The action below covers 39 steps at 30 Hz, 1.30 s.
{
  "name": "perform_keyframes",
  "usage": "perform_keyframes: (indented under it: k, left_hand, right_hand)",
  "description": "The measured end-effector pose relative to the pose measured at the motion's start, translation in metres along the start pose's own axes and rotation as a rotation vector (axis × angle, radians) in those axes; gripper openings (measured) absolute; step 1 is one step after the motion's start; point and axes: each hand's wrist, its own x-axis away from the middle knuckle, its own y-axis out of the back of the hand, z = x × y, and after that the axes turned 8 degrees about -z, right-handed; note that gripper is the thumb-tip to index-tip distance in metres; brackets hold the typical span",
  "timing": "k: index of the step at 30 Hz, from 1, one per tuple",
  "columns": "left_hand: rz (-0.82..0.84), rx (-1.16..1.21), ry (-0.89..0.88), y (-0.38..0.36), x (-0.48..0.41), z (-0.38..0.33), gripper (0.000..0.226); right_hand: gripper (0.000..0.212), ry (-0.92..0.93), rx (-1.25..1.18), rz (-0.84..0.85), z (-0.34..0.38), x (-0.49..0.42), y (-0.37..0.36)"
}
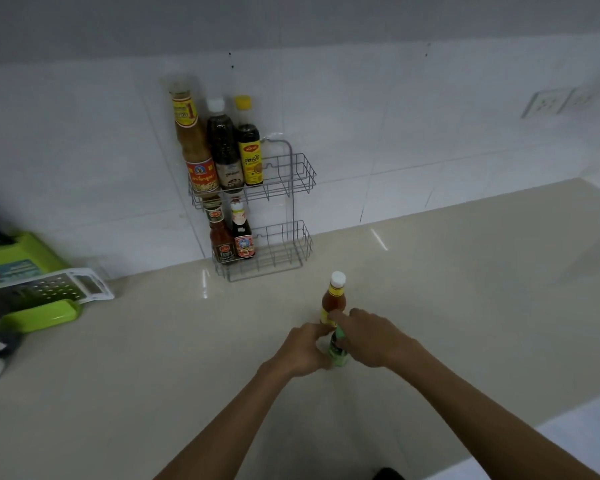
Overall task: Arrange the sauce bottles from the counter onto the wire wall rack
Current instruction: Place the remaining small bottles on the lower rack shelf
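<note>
A grey two-tier wire rack (293, 174) hangs on the white tiled wall. Its upper basket holds three tall bottles on the left: an orange sauce bottle (193, 143), a dark bottle with a white cap (224, 147) and a yellow-capped bottle (249, 150). The lower basket holds two small red-brown bottles (232, 237) on its left side. On the beige counter stands an orange sauce bottle with a white cap (334, 297). Just in front of it is a small green bottle (337, 346), gripped from both sides by my left hand (303, 349) and my right hand (369, 336). My right forefinger touches the orange bottle's label.
A green chopping box (21, 258) with a white grater (49, 289) lies on the counter (465, 306) at the left, beside blurred white and dark objects at the edge. A wall socket (548, 102) sits far right. The right halves of both rack baskets hold nothing.
</note>
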Motion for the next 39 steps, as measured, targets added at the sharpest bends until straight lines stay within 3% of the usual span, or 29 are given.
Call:
perform_keyframes:
  k: [4,8,10,14,18,20,22,23,25,28,31,33,37,39]
  left_hand:
    - [-0.101,0.110,0.068,-0.036,0.000,-0.002,0.050]
    - [-0.246,0.238,0.115,-0.045,0.002,-0.010,0.048]
    - [-0.311,0.306,0.129,-0.039,0.005,-0.016,0.037]
    - [-0.258,0.413,0.073,-0.003,0.017,-0.034,0.016]
    - [-0.234,0.416,-0.024,0.037,0.036,-0.053,0.025]
    - [-0.369,0.384,-0.022,0.047,0.042,-0.063,0.022]
    - [-0.635,0.294,-0.022,0.054,0.042,-0.069,0.022]
    - [-0.720,0.270,-0.025,0.057,0.042,-0.073,0.022]
    - [-0.709,0.317,0.000,0.066,0.040,-0.076,0.021]
    - [-0.513,0.417,0.011,0.082,0.040,-0.072,0.022]
    - [-0.494,0.400,-0.020,0.094,0.038,-0.066,0.022]
    - [-0.522,0.334,-0.018,0.096,0.034,-0.066,0.024]
    - [-0.510,0.304,-0.003,0.090,0.028,-0.070,0.026]
    - [-0.457,0.350,-0.003,0.089,0.026,-0.069,0.023]
  right_hand:
    - [0.026,0.066,-0.033,-0.083,-0.008,-0.001,-0.011]
    - [0.032,0.156,-0.097,-0.190,-0.013,-0.001,0.004]
    - [0.036,0.231,-0.095,-0.279,-0.012,0.000,0.019]
    - [0.037,0.428,-0.072,-0.440,-0.007,-0.001,0.053]
    - [0.046,0.619,0.002,-0.542,-0.003,-0.014,0.085]
    - [0.055,0.618,0.045,-0.652,0.003,-0.023,0.094]
    - [0.065,0.460,0.038,-0.723,0.014,-0.026,0.105]
    - [0.071,0.367,0.016,-0.716,0.020,-0.027,0.110]
    - [0.075,0.321,-0.001,-0.670,0.024,-0.031,0.120]
    - [0.045,0.515,-0.191,-0.383,0.021,-0.027,0.139]
    - [0.030,0.597,-0.399,-0.107,0.009,-0.027,0.154]
    - [0.024,0.562,-0.388,-0.127,0.007,-0.028,0.156]
    - [0.057,0.453,-0.056,-0.382,0.009,-0.031,0.150]
    - [0.055,0.507,-0.052,-0.429,0.008,-0.033,0.145]
